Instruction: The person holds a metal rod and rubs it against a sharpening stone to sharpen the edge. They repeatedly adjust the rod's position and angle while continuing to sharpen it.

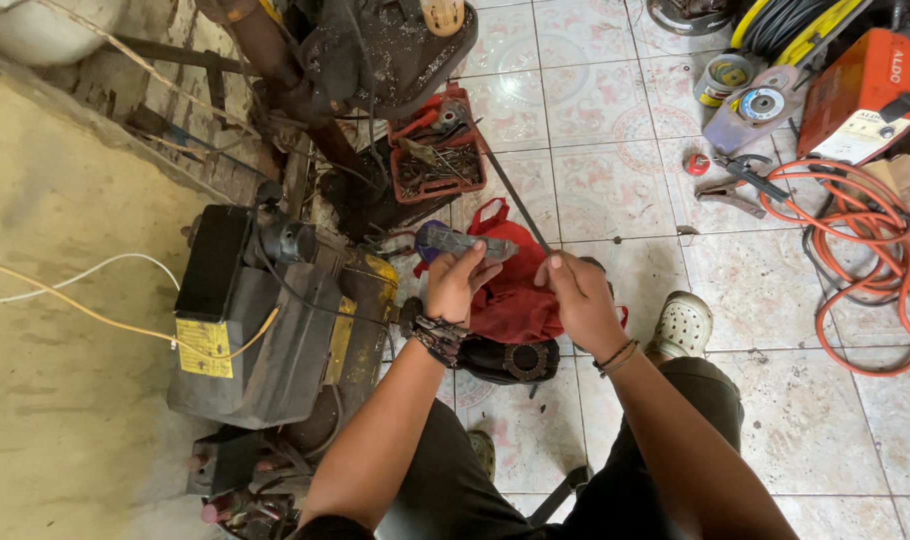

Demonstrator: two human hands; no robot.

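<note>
1. The glossy patterned tile floor (pixel 775 400) spreads under everything, pale pink and cream, scuffed with dirt, with one rough concrete slab (pixel 65 330) along its left edge.
2. One boxy dark metal machine with a yellow label (pixel 265 320) sits greasy and dented just left of the person's knees, thin yellow and white wires draped over it.
3. One orange rubber hose (pixel 865 270) lies in loose loops at the right, beside one orange box-shaped welding unit (pixel 860 95).
4. One red cloth bag (pixel 515 290) lies crumpled on the floor directly beneath both hands, its handle loop showing at the top; a round black part lies under its lower edge.
5. One red plastic tray of rusty screws and bits (pixel 437 160) stands beyond the bag, well clear of the hands.
6. One white perforated clog (pixel 682 325) shows just right of the right forearm.
7. The left hand (pixel 455 285), wrist wrapped in dark beaded bands, is curled closed around one translucent purple-grey tool handle (pixel 460 243), held over the bag's upper edge.
8. The right hand (pixel 580 295) hangs half-curled just right of the handle's tip, fingers bent downward; whether it grips anything cannot be told.
9. One thin dark metal rod (pixel 515 195) slants from the tray towards the right hand's knuckles.
</note>
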